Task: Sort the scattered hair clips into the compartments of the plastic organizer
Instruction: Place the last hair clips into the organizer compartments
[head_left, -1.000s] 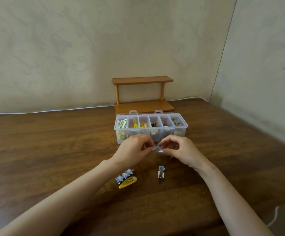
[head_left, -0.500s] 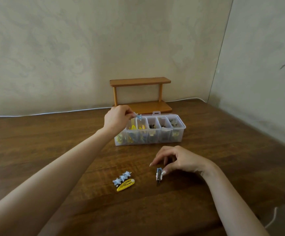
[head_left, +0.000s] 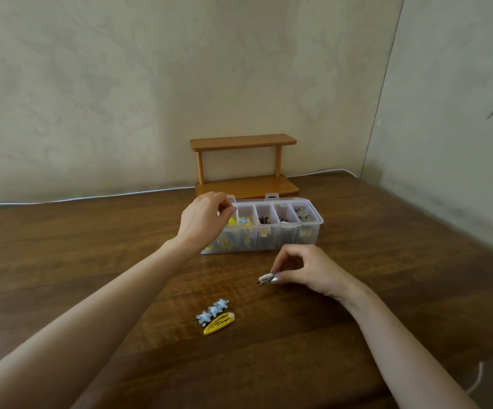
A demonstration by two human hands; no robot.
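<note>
the clear plastic organizer (head_left: 286, 239) sits at centre frame on the dark wood tabletop (head_left: 62, 261), open at the top, with its long front wall facing the viewer. its row of compartments holds yellow clips toward the left, a blue one next to them and darker ones further right.

the left hand (head_left: 202, 222) hangs over the organizer's left end and covers that corner. its fingers are bent with the tips drawn in, and i cannot tell whether anything is pinched there. the right hand (head_left: 310, 271) is low, just in front of the organizer's front wall, and its thumb and forefinger pinch a small pale clip (head_left: 265, 278) at the tabletop surface.

two loose clips lie touching side by side below centre, well apart from the organizer: a blue star clip (head_left: 212, 311) and a yellow snap clip (head_left: 219, 322) (the yellow one nearer the viewer).

a wooden shelf (head_left: 243, 143) stands just behind the organizer's back edge, against the wall. a white cable (head_left: 91, 198) runs along the tabletop's far edge. bare wood spreads wide at the left of the frame, and a bare strip separates the organizer from the loose clips. the tabletop's right edge slants down to the lower right corner.
</note>
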